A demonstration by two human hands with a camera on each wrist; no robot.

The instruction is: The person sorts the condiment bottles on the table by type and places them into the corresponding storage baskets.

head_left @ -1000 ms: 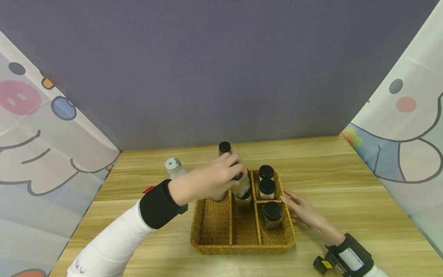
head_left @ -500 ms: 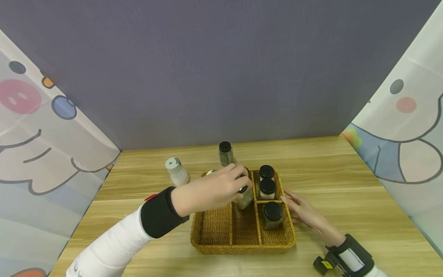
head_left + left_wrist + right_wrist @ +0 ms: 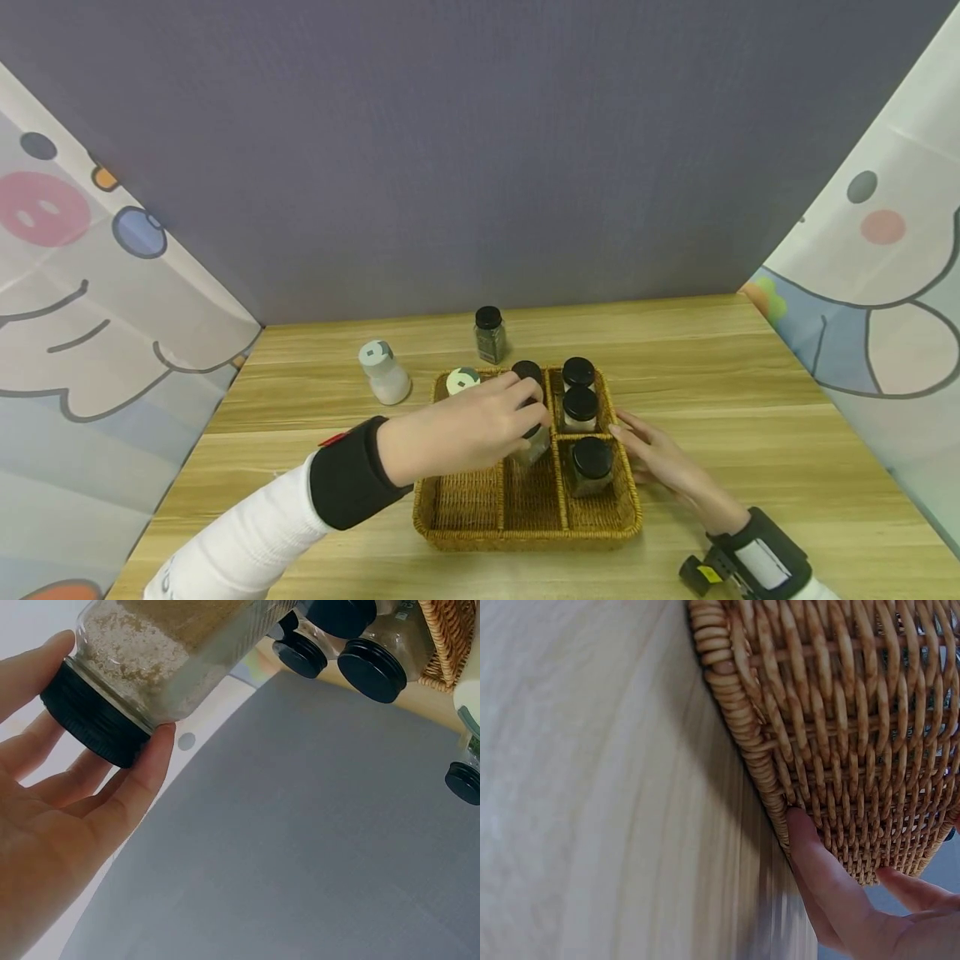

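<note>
Two hands on my head cam: left hand (image 3: 480, 421) pinching a jar (image 3: 534, 450) at the basket's (image 3: 525, 542) middle slot, right hand (image 3: 654, 457) against its 3 o'clock side. Left wrist: jar's at 11 o'clock, fingertips gripping its black lid (image 3: 94, 712). Right wrist: relaxed, straightish fingers (image 3: 832, 881) touching wicker around 4 o'clock.

The basket (image 3: 527, 543) is a golden-brown weave, the jar (image 3: 172, 645) shows tan and speckled off-white, its lid (image 3: 91, 714) black, the table (image 3: 750, 400) yellowish with streaked wood grain, the backdrop (image 3: 480, 150) plain grey-purple, the cartoon sheet (image 3: 911, 262) white with grey outlines and pink and blue patches, the sleeve (image 3: 240, 525) white and the wristband (image 3: 352, 475) black.
</note>
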